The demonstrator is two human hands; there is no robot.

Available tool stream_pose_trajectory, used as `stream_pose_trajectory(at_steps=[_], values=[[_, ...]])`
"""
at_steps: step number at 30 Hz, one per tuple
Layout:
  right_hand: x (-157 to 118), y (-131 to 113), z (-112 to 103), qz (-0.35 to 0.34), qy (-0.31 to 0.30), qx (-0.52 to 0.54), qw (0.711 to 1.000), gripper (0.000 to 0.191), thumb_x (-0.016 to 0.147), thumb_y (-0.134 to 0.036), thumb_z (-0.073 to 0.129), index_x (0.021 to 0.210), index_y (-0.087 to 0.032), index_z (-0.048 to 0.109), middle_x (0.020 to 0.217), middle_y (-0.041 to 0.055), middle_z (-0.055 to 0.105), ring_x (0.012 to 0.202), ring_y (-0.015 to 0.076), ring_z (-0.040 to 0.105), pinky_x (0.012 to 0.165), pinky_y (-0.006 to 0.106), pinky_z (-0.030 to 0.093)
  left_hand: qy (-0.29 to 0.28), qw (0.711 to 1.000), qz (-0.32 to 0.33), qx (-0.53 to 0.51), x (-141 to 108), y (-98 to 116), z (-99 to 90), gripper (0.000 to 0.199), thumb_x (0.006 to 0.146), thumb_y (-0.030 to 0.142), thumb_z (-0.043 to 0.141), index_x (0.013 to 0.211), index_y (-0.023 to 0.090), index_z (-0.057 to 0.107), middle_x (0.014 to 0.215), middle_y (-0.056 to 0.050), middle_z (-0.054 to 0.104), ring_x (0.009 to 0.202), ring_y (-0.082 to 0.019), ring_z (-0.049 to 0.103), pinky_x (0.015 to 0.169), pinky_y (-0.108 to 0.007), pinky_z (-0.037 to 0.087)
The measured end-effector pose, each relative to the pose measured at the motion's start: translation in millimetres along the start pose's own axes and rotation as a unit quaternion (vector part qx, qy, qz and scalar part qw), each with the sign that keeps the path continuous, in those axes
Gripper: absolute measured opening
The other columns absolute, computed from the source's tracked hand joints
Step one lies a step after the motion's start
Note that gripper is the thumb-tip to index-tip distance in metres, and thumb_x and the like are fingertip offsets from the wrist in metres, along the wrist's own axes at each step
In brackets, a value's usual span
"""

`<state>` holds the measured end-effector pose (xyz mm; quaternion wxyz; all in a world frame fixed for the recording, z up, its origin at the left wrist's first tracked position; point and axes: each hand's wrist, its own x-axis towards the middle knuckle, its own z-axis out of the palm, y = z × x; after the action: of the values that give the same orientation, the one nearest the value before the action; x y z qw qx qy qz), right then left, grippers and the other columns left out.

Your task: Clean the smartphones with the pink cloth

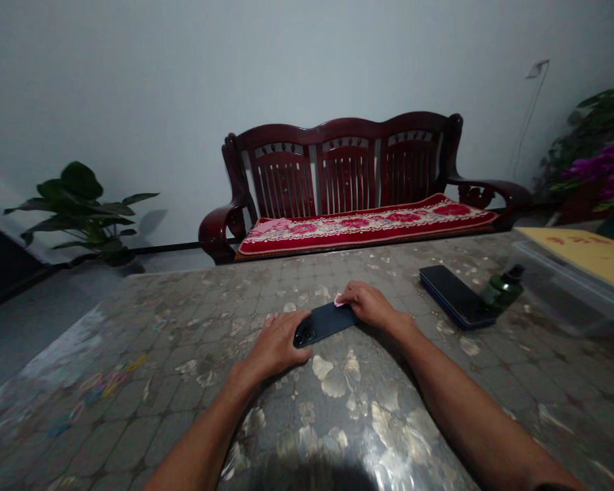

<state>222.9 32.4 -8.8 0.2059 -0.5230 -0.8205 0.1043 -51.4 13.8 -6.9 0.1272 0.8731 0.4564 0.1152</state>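
A dark blue smartphone [330,322] lies back-up on the patterned tabletop, its camera lenses at the left end. My left hand [281,339] grips that end, thumb on the near edge and fingers along the far one. At the other end, my right hand [366,303] pinches a small pale pink cloth or tissue [339,300] against the phone's back near its far edge. Most of the cloth is hidden under the fingers.
Right of my hands lie a dark flat case [455,294], a green bottle [502,290] and a clear plastic box [557,286] under a yellow sheet [588,252]. Colourful rubber bands [107,383] are scattered at left. A wooden bench [348,170] stands beyond the table [184,423].
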Motion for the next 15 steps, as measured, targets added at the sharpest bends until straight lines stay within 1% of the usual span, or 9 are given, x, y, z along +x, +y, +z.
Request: stream_pose_trajectory(at_steps=[2, 4, 7, 9, 11, 13, 15], values=[[-1, 0, -4, -0.002, -0.010, 0.011, 1.000, 0.038, 0.084, -0.003, 0.052, 0.100, -0.024, 0.080, 0.098, 0.0049, 0.071, 0.096, 0.0177, 0.065, 0.087, 0.025, 0.046, 0.014, 1.000, -0.009, -0.004, 1, 2, 1.5, 0.063, 0.075, 0.025, 0.074, 0.136, 0.027, 0.058, 0.138, -0.011, 0.064, 0.128, -0.034, 0.058, 0.114, -0.054, 0.037], [-1, 0, -8, -0.004, -0.029, 0.029, 0.999, 0.041, 0.079, 0.000, 0.052, 0.097, -0.023, 0.081, 0.098, 0.0044, 0.072, 0.094, 0.0168, 0.066, 0.087, 0.024, 0.047, 0.021, 1.000, -0.012, -0.001, 1, 4, 1.6, 0.060, 0.078, 0.025, 0.074, 0.136, 0.028, 0.059, 0.138, -0.010, 0.064, 0.129, -0.033, 0.058, 0.115, -0.056, 0.034], [-2, 4, -13, -0.010, -0.071, 0.066, 0.995, 0.041, 0.073, 0.001, 0.054, 0.092, -0.022, 0.082, 0.094, 0.0033, 0.074, 0.089, 0.0160, 0.068, 0.083, 0.023, 0.048, 0.017, 1.000, -0.007, 0.000, 0, 6, -0.2, 0.059, 0.080, 0.023, 0.073, 0.136, 0.029, 0.058, 0.139, -0.010, 0.064, 0.130, -0.033, 0.058, 0.116, -0.058, 0.031], [-2, 6, -13, -0.013, -0.081, 0.083, 0.993, 0.040, 0.072, 0.001, 0.054, 0.089, -0.022, 0.082, 0.091, 0.0029, 0.075, 0.087, 0.0158, 0.068, 0.082, 0.022, 0.048, 0.011, 1.000, -0.005, -0.001, 0, 7, -1.5, 0.059, 0.081, 0.023, 0.073, 0.137, 0.029, 0.057, 0.140, -0.010, 0.063, 0.130, -0.032, 0.057, 0.116, -0.059, 0.031], [-3, 6, -10, -0.013, -0.061, 0.087, 0.994, 0.042, 0.073, 0.001, 0.053, 0.093, -0.022, 0.081, 0.093, 0.0032, 0.074, 0.089, 0.0160, 0.068, 0.084, 0.023, 0.049, 0.006, 1.000, -0.005, -0.001, 0, 7, -2.1, 0.059, 0.082, 0.023, 0.073, 0.138, 0.029, 0.056, 0.140, -0.010, 0.062, 0.130, -0.032, 0.057, 0.116, -0.059, 0.030], [-3, 4, -7, -0.012, -0.028, 0.082, 0.996, 0.046, 0.074, 0.002, 0.050, 0.099, -0.023, 0.081, 0.097, 0.0039, 0.074, 0.092, 0.0164, 0.068, 0.087, 0.025, 0.049, 0.001, 1.000, -0.008, 0.000, 0, 6, -1.8, 0.060, 0.082, 0.024, 0.073, 0.140, 0.028, 0.055, 0.141, -0.011, 0.062, 0.131, -0.033, 0.056, 0.116, -0.060, 0.030], [-4, 2, -4, -0.009, -0.008, 0.077, 0.997, 0.048, 0.074, 0.002, 0.049, 0.101, -0.023, 0.080, 0.098, 0.0046, 0.073, 0.094, 0.0167, 0.068, 0.089, 0.026, 0.049, -0.006, 1.000, -0.011, -0.001, 0, 6, -1.1, 0.061, 0.083, 0.025, 0.073, 0.141, 0.027, 0.054, 0.142, -0.012, 0.061, 0.132, -0.034, 0.055, 0.117, -0.062, 0.028]])
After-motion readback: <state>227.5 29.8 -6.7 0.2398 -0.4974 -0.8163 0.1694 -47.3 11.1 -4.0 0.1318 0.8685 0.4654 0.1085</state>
